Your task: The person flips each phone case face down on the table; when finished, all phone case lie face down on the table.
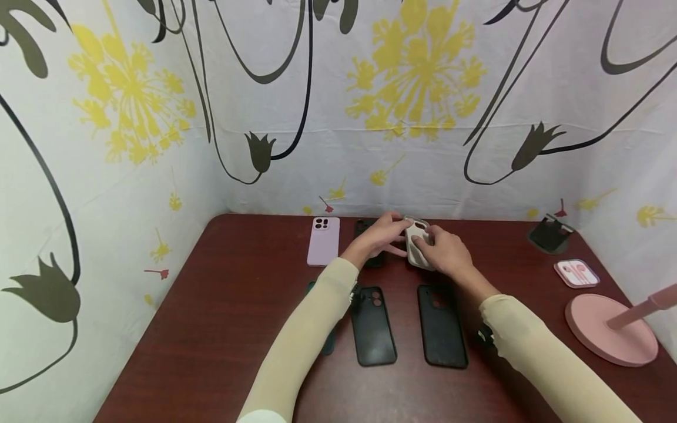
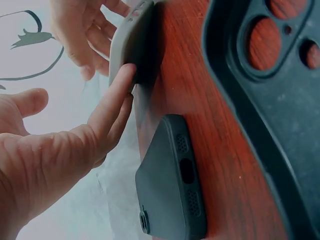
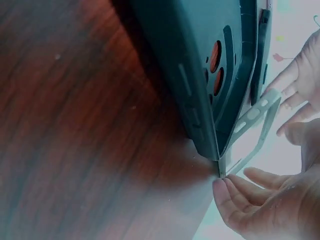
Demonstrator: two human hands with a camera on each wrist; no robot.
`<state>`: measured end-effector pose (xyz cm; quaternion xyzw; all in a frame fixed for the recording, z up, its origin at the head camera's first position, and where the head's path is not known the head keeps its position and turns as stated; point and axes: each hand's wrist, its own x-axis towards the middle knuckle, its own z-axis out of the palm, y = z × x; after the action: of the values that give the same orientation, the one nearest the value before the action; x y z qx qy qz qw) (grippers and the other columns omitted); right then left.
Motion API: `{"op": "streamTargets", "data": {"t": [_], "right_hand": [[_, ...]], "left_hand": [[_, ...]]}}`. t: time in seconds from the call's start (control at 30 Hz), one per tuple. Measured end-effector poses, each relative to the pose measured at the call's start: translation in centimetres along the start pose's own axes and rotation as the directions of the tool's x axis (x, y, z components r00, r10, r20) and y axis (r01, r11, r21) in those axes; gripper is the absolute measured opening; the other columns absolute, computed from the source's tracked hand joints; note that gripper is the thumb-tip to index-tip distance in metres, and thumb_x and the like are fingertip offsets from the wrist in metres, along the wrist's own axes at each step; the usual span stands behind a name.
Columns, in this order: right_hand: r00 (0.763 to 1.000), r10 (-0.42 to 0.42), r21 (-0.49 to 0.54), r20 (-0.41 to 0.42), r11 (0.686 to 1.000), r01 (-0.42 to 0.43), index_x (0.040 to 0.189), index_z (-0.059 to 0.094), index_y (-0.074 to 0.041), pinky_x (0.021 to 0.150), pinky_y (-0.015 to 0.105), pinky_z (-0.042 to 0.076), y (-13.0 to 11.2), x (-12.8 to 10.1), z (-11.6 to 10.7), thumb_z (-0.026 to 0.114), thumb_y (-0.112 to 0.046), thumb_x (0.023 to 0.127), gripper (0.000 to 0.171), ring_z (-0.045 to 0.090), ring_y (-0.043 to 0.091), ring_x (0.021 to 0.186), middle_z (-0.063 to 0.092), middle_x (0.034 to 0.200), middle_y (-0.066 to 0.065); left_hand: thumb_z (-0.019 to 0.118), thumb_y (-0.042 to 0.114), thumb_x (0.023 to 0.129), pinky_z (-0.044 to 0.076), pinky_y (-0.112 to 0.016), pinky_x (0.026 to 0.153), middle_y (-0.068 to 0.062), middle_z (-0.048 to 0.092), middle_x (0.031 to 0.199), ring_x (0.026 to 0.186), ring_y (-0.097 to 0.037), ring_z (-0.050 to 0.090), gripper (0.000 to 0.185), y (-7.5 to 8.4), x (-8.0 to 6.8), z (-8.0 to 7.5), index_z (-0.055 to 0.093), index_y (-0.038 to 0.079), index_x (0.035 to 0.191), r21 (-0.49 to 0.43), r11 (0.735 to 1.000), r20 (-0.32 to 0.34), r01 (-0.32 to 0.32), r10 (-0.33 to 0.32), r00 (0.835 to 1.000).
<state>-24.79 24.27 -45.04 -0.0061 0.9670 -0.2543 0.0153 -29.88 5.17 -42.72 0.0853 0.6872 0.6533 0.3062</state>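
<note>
A light grey phone case (image 1: 415, 249) lies at the table's far side between both hands. My right hand (image 1: 448, 251) holds its right side, thumb over the case and fingers at the edge. From the left, my left hand (image 1: 376, 236) touches the case with extended fingers; in the left wrist view its thumb stands apart from the grey case (image 2: 131, 37). Under the left hand a black phone case (image 1: 374, 260) is partly covered. Nearer are another black case (image 1: 374, 329) and a third black case (image 1: 443, 332). My left sleeve hides most of a dark green case (image 1: 328, 345).
A lavender phone case (image 1: 324, 244) with camera lenses showing lies left of the hands. On the right are a black folding stand (image 1: 551, 235), a small white-and-pink square item (image 1: 577, 274) and a round pink base (image 1: 608, 335) with a stem. Patterned cloth (image 1: 328, 106) hangs behind the table.
</note>
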Motion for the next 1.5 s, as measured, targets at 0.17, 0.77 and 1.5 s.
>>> {"op": "streamTargets", "data": {"t": [0.17,0.77,1.5], "right_hand": [[1.0,0.006,-0.019,0.009,1.0,-0.006,0.154,0.048,0.001,0.089,0.06,0.056,0.1,0.0,-0.1,0.047,-0.066,0.105,0.082,0.066,0.047,0.115,0.061,0.141,0.031],[0.992,0.012,0.138,0.128,0.99,-0.03,0.164,0.038,-0.011,0.081,0.046,0.059,-0.3,-0.1,-1.7,0.049,-0.054,0.109,0.071,0.071,0.038,0.108,0.061,0.146,0.029],[0.98,0.059,0.498,0.19,0.854,-0.149,0.168,0.03,-0.013,0.076,0.05,0.068,0.6,-0.8,-2.1,0.043,-0.041,0.113,0.063,0.061,0.056,0.128,0.043,0.157,0.038]], "left_hand": [[0.054,0.034,0.112,0.057,-0.059,0.107,-0.023,0.035,0.166,0.143,-0.042,0.055,0.07,-0.1,0.5,-0.2,0.019,0.009,0.168,-0.122,0.993,0.036,-0.005,0.01,0.999],[0.052,0.039,0.113,0.057,-0.056,0.11,-0.019,0.043,0.164,0.139,-0.035,0.06,0.058,0.2,1.2,0.0,0.041,0.012,0.162,-0.215,0.976,0.076,0.022,-0.006,0.997],[0.038,0.053,0.114,0.051,-0.065,0.113,-0.016,0.021,0.176,0.161,-0.038,0.03,0.062,-1.3,1.1,1.7,0.039,0.017,0.164,-0.182,0.979,0.159,0.097,-0.068,0.985]]}}
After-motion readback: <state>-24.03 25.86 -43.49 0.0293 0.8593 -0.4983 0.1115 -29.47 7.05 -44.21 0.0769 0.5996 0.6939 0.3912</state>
